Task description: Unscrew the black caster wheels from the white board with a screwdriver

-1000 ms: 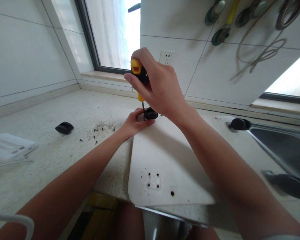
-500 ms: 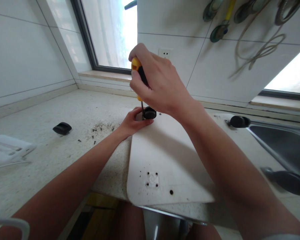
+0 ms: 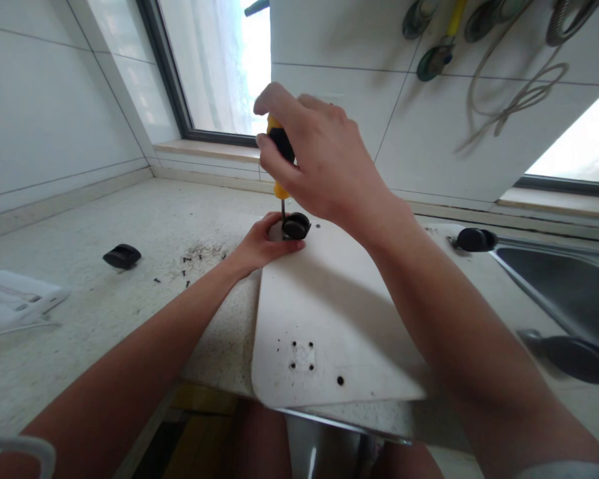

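Note:
My right hand (image 3: 324,156) is closed around the yellow-and-black handle of a screwdriver (image 3: 282,143), which stands upright. Its thin shaft points down beside a black caster wheel (image 3: 296,226) at the far left corner of a white board (image 3: 339,293). The exact contact of the tip is hard to see. My left hand (image 3: 262,246) wraps around the base of that caster, finger and thumb on either side, partly hiding the mounting plate. Several screw holes show in the board's near left corner, with a larger dark hole to their right.
A loose black caster (image 3: 122,256) lies on the speckled countertop (image 3: 164,213), with several small screws (image 3: 184,273) and dirt near it. A white device with a cable (image 3: 20,296) is at left. More casters (image 3: 474,239) stand at right, near a metal sink (image 3: 564,279).
The screwdriver handle has turned slightly in my right hand, and its fingers have shifted. The caster's wheel has swivelled a little. My left hand stays around the caster base.

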A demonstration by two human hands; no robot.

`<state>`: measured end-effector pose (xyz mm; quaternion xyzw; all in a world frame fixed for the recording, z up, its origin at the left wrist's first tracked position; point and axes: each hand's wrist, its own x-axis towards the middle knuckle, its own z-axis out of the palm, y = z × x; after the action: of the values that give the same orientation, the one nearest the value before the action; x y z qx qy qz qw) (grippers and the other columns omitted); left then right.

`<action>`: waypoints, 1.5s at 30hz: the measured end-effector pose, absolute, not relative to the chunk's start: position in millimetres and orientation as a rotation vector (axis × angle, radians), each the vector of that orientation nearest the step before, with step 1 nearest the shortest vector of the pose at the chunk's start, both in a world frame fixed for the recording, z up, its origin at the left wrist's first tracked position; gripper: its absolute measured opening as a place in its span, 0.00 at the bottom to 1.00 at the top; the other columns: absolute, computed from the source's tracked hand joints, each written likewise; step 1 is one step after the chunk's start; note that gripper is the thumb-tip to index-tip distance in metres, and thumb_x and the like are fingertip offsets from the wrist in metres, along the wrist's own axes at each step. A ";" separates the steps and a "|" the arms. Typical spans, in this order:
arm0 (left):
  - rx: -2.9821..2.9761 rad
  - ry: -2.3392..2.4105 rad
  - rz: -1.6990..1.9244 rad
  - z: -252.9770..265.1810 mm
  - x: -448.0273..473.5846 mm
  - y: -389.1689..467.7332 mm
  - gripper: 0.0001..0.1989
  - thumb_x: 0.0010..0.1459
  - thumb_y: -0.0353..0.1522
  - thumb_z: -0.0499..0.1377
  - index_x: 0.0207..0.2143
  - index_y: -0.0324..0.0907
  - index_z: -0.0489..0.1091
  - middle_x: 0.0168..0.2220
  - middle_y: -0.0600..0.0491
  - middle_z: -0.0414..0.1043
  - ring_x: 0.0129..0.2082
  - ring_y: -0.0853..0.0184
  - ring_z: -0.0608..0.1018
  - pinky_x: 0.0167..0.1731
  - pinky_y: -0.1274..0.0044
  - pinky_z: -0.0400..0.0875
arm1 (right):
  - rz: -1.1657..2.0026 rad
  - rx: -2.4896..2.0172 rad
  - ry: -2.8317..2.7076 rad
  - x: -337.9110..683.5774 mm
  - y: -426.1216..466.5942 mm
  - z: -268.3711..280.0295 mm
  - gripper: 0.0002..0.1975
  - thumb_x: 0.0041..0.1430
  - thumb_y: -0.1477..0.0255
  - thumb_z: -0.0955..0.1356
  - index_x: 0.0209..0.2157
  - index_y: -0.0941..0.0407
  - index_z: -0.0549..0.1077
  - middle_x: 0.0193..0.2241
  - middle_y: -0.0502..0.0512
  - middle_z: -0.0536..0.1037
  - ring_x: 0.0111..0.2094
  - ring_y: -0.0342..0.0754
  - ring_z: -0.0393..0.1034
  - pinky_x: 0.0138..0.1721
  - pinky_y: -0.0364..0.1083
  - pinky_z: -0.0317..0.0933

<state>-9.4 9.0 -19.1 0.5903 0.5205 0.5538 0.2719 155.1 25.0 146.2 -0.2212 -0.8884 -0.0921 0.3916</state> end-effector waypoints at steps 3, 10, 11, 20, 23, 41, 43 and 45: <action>1.578 1.389 1.489 -19.1 -9.9 8.5 0.34 0.45 0.46 0.81 0.52 0.43 0.81 0.51 0.45 0.83 0.53 0.49 0.81 0.56 0.59 0.73 | -0.262 -0.611 -2.215 154.8 25.6 146.6 0.10 0.80 0.58 0.66 0.47 0.48 0.72 0.41 0.59 0.80 0.36 0.58 0.72 0.34 0.50 0.50; 1.553 1.361 1.494 -19.1 -10.2 9.1 0.35 0.44 0.45 0.81 0.53 0.43 0.81 0.53 0.44 0.83 0.55 0.49 0.80 0.58 0.59 0.72 | -0.206 -0.547 -2.190 155.3 29.0 146.3 0.10 0.79 0.61 0.64 0.43 0.50 0.72 0.38 0.58 0.79 0.35 0.56 0.71 0.34 0.50 0.51; 1.551 1.355 1.495 -19.1 -10.4 9.0 0.35 0.45 0.45 0.81 0.54 0.43 0.81 0.54 0.44 0.83 0.55 0.49 0.80 0.59 0.58 0.72 | -0.204 -0.561 -2.162 155.5 29.6 146.0 0.12 0.79 0.59 0.65 0.42 0.50 0.72 0.36 0.58 0.79 0.35 0.56 0.72 0.35 0.49 0.51; 1.603 1.386 1.492 -18.5 -12.3 9.5 0.34 0.45 0.46 0.81 0.52 0.43 0.82 0.51 0.45 0.83 0.55 0.48 0.80 0.57 0.58 0.73 | -0.192 -0.507 -2.149 155.8 34.1 142.4 0.17 0.78 0.52 0.65 0.41 0.50 0.70 0.31 0.56 0.77 0.34 0.56 0.73 0.36 0.49 0.54; 1.615 1.351 1.502 -18.8 -12.1 9.9 0.34 0.44 0.46 0.82 0.51 0.42 0.82 0.52 0.44 0.82 0.55 0.48 0.80 0.58 0.58 0.73 | -0.191 -0.510 -2.168 154.5 32.9 140.9 0.12 0.78 0.56 0.65 0.45 0.49 0.70 0.35 0.56 0.79 0.35 0.56 0.73 0.35 0.49 0.53; 1.575 1.363 1.475 -18.5 -11.6 9.6 0.35 0.43 0.45 0.81 0.52 0.42 0.80 0.52 0.44 0.82 0.57 0.46 0.80 0.59 0.56 0.73 | -0.207 -0.670 -2.232 160.0 23.8 150.2 0.10 0.77 0.58 0.67 0.47 0.49 0.72 0.40 0.58 0.81 0.39 0.58 0.74 0.37 0.50 0.52; 1.576 1.364 1.472 -18.9 -12.0 9.9 0.35 0.44 0.45 0.81 0.52 0.42 0.80 0.52 0.44 0.82 0.57 0.46 0.79 0.59 0.57 0.73 | -0.216 -0.715 -2.200 160.0 23.9 150.2 0.13 0.78 0.55 0.66 0.44 0.50 0.72 0.38 0.59 0.81 0.38 0.59 0.74 0.37 0.50 0.52; 1.572 1.355 1.474 -19.0 -12.2 10.1 0.35 0.44 0.45 0.81 0.52 0.42 0.79 0.53 0.44 0.81 0.57 0.47 0.79 0.60 0.57 0.72 | -0.208 -0.720 -2.199 160.1 24.2 150.2 0.13 0.79 0.56 0.65 0.43 0.50 0.72 0.38 0.59 0.81 0.38 0.58 0.74 0.36 0.50 0.51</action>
<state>-12.2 10.1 -19.0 0.5904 0.5089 0.5536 0.2933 160.1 24.2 150.2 -0.2842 -0.8684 -0.0823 0.3979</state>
